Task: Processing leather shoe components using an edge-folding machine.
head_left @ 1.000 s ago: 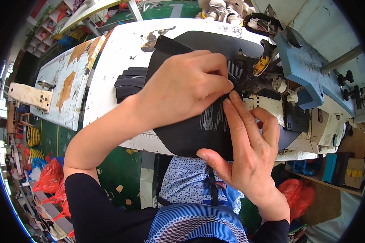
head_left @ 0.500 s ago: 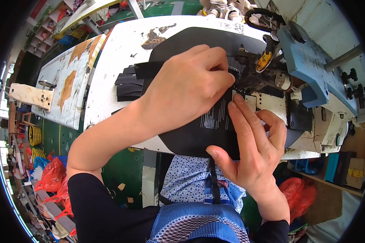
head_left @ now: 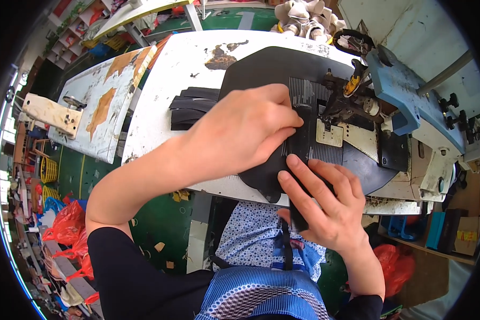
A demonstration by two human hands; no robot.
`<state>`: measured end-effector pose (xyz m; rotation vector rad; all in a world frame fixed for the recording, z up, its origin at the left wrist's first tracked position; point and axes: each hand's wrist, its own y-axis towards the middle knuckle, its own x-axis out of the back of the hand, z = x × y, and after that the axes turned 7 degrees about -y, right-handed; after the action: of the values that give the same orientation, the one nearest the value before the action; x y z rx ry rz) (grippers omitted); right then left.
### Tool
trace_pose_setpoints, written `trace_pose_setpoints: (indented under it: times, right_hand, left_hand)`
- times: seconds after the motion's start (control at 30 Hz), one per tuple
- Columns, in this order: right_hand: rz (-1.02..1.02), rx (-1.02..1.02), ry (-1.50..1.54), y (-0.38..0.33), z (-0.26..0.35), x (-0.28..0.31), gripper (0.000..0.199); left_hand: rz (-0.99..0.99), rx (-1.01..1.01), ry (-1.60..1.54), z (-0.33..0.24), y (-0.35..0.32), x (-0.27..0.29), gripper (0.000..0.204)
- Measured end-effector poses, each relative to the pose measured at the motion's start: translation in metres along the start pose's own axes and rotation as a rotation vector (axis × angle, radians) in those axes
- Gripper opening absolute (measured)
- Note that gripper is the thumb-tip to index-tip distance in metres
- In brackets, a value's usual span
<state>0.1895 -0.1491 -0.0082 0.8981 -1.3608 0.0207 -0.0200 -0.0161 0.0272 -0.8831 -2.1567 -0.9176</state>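
A narrow black strip (head_left: pixel 300 146) lies on the dark work plate, left of the sewing machine's (head_left: pixel 352 104) needle area. My left hand (head_left: pixel 253 122) is closed in a pinch at the strip's far part; its fingertips partly hide the grip. Nearer to me, my right hand (head_left: pixel 325 205) has its fingers stretched over the strip's near part, with the thumb beneath it. That near end hangs past the table edge. Beside the strip, under the presser foot, sits a pale metal needle plate (head_left: pixel 329 133).
A pile of black strips (head_left: pixel 193 108) lies left of my left forearm on the white, worn table (head_left: pixel 160 90). The machine's blue arm (head_left: pixel 397 93) stands at the right. Pale cloth pieces (head_left: pixel 306 20) are heaped at the back. Red bags (head_left: pixel 69 229) lie lower left.
My right hand has drawn nearer to me, off the needle plate, and now grips the black strip. The left hand has shifted slightly away from the needle area. The view has moved a little.
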Motion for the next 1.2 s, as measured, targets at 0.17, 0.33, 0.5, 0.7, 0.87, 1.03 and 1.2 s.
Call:
trace_pose_setpoints:
  times: [0.17, 0.33, 0.5, 0.7, 0.87, 1.03, 1.2]
  right_hand:
    - [-0.074, -0.164, 0.134, -0.009, 0.004, 0.008, 0.044]
    - [-0.180, -0.331, 0.308, -0.009, -0.006, 0.012, 0.037]
    - [-0.205, -0.385, 0.240, -0.015, -0.010, 0.013, 0.035]
    - [-0.183, -0.355, 0.068, -0.026, 0.005, 0.015, 0.038]
    - [-0.117, -0.319, 0.068, -0.034, 0.011, 0.020, 0.035]
    - [-0.097, -0.276, 0.046, -0.035, 0.010, 0.020, 0.040]
    - [-0.085, -0.231, 0.042, -0.035, 0.006, 0.022, 0.041]
  left_hand:
    - [-0.108, -0.130, 0.055, 0.005, -0.007, -0.012, 0.021]
    - [-0.163, -0.175, 0.138, 0.004, -0.002, -0.026, 0.023]
    - [-0.205, -0.114, 0.169, -0.007, 0.009, -0.039, 0.022]
    - [-0.228, -0.156, 0.113, -0.008, 0.009, -0.048, 0.022]
    - [-0.216, -0.190, 0.043, -0.006, 0.007, -0.044, 0.020]
    - [-0.194, -0.186, 0.028, -0.005, 0.007, -0.043, 0.019]
    - [-0.197, -0.185, 0.039, -0.005, 0.006, -0.043, 0.019]
